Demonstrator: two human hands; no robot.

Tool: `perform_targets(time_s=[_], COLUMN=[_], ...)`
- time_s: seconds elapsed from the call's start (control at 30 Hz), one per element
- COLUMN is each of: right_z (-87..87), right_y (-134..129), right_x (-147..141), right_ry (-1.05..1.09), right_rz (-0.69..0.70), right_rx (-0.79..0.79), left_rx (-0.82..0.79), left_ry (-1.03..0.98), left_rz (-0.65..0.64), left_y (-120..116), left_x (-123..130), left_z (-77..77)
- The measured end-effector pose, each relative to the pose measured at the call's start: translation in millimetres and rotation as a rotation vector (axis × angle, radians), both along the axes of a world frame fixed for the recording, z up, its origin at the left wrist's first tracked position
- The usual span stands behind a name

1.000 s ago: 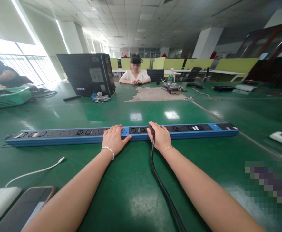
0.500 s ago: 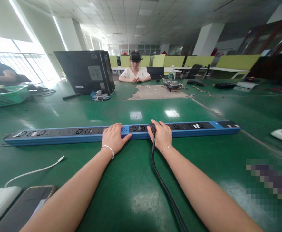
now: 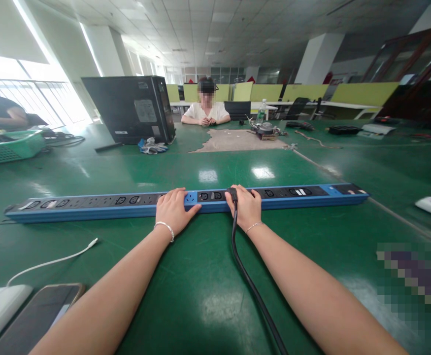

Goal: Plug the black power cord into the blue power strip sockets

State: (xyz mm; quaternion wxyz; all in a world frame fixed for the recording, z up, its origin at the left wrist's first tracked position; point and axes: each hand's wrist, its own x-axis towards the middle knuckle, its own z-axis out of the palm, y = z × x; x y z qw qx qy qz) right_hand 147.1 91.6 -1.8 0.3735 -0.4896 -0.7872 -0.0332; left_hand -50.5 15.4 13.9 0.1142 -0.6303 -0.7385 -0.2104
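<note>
A long blue-and-black power strip lies across the green table, its sockets facing up. My left hand grips it left of the middle, fingers laid over the top and the thumb along its front side beside a blue socket section. Right of the middle, my right hand is closed around a black power plug, which sits at the strip's top face. How deep the plug's pins are in a socket is hidden. From the plug a thick black cable runs down toward the near edge of the view.
At lower left are a phone, a white block and a white cable. Farther back stand a black computer case, gloves and a green basket. A person sits across the table.
My right hand has shifted very slightly, its fingers drawn a little closer around the plug. My left hand and the power strip stay in place.
</note>
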Motion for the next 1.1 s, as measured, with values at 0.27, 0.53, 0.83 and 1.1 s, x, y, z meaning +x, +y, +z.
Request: perform_targets(time_s=[0.27, 0.53, 0.83, 1.1], right_z=[7.1, 21.4, 15.9, 11.7], right_y=[-1.0, 28.7, 61.8, 65.6], right_x=[-1.9, 45.2, 127.7, 142.7], right_ry=[0.150, 0.691, 0.734, 0.399], right_rz=[0.005, -0.060, -0.093, -0.198], right_rx=[-0.055, -0.044, -0.176, -0.209], left_rx=[0.006, 0.002, 0.004, -0.005], left_ry=[0.021, 0.012, 0.008, 0.019], left_rz=[0.004, -0.002, -0.006, -0.004], left_y=[-0.4, -0.2, 0.0, -0.5], left_x=[0.0, -0.9, -2.0, -1.4], left_z=[-0.1, -0.7, -1.3, 0.4])
